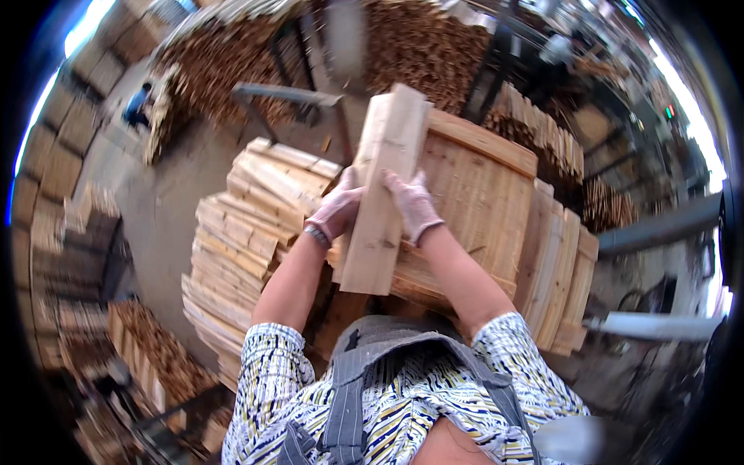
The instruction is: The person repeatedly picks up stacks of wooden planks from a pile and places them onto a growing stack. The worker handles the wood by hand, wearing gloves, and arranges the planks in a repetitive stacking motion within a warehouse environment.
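Both my hands wear pale, pinkish gloves. Between them is a small bundle of light wooden boards (pixel 387 155), its long side pointing away from me. My left hand (pixel 339 205) grips the bundle's left side, with a dark band around that wrist. Gripping from the right, my right hand (pixel 413 203) has its thumb near the top board's face. The fingers beneath are partly hidden by the wood. Below and right of the bundle lies a flat wooden panel surface (pixel 477 201) with a raised strip at its far edge.
A stepped stack of boards (pixel 240 232) stands at my left, more boards (pixel 554 263) at my right. A metal frame (pixel 287 94) stands ahead, before tall wood piles (pixel 225 58). Far left, a person in blue (pixel 138 106) is near a pile. Grey metal beams (pixel 659 225) reach in at right.
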### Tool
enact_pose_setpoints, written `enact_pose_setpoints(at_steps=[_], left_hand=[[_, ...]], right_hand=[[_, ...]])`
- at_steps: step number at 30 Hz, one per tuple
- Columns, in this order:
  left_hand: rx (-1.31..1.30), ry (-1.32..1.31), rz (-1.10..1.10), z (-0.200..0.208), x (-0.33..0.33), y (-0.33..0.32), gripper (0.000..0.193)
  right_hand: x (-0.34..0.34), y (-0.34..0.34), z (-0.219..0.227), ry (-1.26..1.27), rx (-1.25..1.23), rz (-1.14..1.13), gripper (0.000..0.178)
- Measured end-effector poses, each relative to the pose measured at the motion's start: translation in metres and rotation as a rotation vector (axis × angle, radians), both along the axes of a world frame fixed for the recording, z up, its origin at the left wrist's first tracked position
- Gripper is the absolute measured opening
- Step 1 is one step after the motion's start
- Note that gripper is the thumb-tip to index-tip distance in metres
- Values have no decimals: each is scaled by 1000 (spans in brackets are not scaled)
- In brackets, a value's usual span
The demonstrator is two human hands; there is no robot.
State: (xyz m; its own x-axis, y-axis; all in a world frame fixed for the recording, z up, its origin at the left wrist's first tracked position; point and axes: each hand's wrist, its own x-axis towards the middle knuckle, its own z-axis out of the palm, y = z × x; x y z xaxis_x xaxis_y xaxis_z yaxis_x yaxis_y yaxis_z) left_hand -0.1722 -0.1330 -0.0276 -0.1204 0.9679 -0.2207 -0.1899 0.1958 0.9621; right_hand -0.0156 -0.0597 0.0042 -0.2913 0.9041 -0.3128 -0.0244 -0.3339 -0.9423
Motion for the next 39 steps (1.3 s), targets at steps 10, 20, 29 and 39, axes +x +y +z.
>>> enact_pose_setpoints(at_steps=[10, 20, 29, 39], left_hand=[[-5, 557, -61, 23, 54, -34, 70], [49, 1151, -153, -5, 44, -52, 79], [100, 1157, -134, -21, 46, -35, 87], [-48, 1382, -124, 16, 87, 42, 83]], right_hand=[[66, -6, -25, -23, -325, 189, 35], [118, -56, 70, -602, 209, 91, 69], [120, -47, -26, -1790, 552, 143, 103], [243, 3, 64, -505, 131, -140, 92]])
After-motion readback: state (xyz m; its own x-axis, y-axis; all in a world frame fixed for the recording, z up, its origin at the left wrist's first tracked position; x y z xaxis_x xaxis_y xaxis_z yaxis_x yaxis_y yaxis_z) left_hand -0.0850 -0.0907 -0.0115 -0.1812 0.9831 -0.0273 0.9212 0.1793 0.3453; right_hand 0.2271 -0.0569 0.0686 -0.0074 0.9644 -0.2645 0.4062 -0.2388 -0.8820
